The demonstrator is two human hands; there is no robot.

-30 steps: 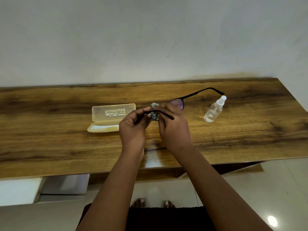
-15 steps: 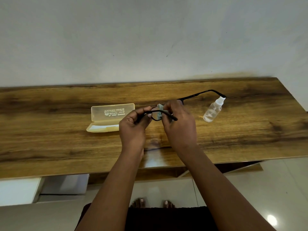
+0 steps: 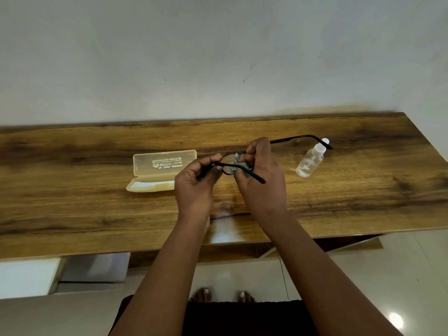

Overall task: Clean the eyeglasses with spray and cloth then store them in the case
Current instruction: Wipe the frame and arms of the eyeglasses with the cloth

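Black-framed eyeglasses (image 3: 294, 138) are held above the wooden table (image 3: 72, 209), both temples unfolded. My left hand (image 3: 196, 187) grips the frame at its left end. My right hand (image 3: 261, 180) pinches a small blue-grey cloth (image 3: 233, 164) against one lens. One temple reaches right toward the spray bottle and the other crosses my right hand. An open translucent yellowish case (image 3: 162, 169) lies on the table left of my hands. A small clear spray bottle (image 3: 310, 160) with a white top stands to the right.
The table runs along a pale wall (image 3: 218, 57), its near edge just below my wrists. Under it are white units (image 3: 92, 267) and a shiny tiled floor (image 3: 400, 275), where my feet (image 3: 223, 295) show.
My right hand with the cloth has shifted right and back left over the lens. The glasses have tilted a little, the far temple now reaching the bottle's cap. Left hand keeps its grip.
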